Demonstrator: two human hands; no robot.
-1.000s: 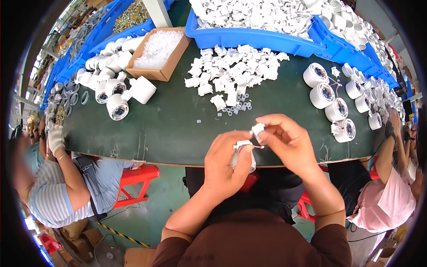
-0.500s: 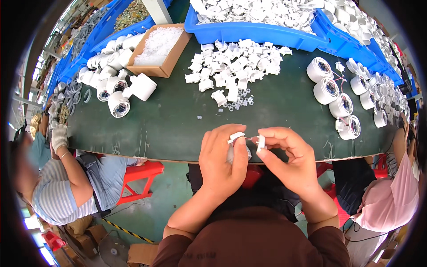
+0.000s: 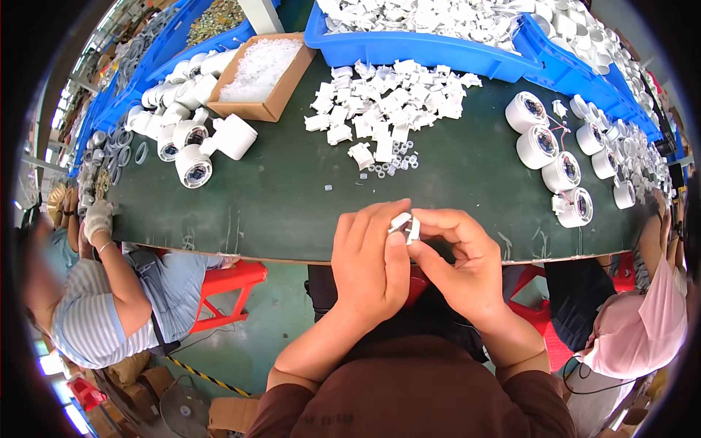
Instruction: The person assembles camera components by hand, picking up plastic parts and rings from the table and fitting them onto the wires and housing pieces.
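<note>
My left hand (image 3: 369, 263) is closed around a white plastic part (image 3: 399, 220), most of it hidden by the fingers and thumb. Between the thumb and fingertips of my right hand (image 3: 461, 261) is a small white plastic bracket (image 3: 414, 231). The two pieces meet, or almost meet, in front of my body at the table's near edge; whether they are joined I cannot tell. Beyond my hands lies a loose pile of similar white plastic brackets (image 3: 409, 98), with several small clear rings (image 3: 400, 163) at its front edge.
White round camera-like housings (image 3: 562, 172) line the right of the green table (image 3: 277, 212); more housings (image 3: 196, 166) lie at left. A cardboard box (image 3: 274, 102) holds translucent bits. Blue bins (image 3: 431, 58) stand behind. Co-workers sit either side, one in a striped shirt (image 3: 102, 321).
My right hand has moved left with the small bracket, closing the gap to the part in my left hand. The thin wire between them no longer shows.
</note>
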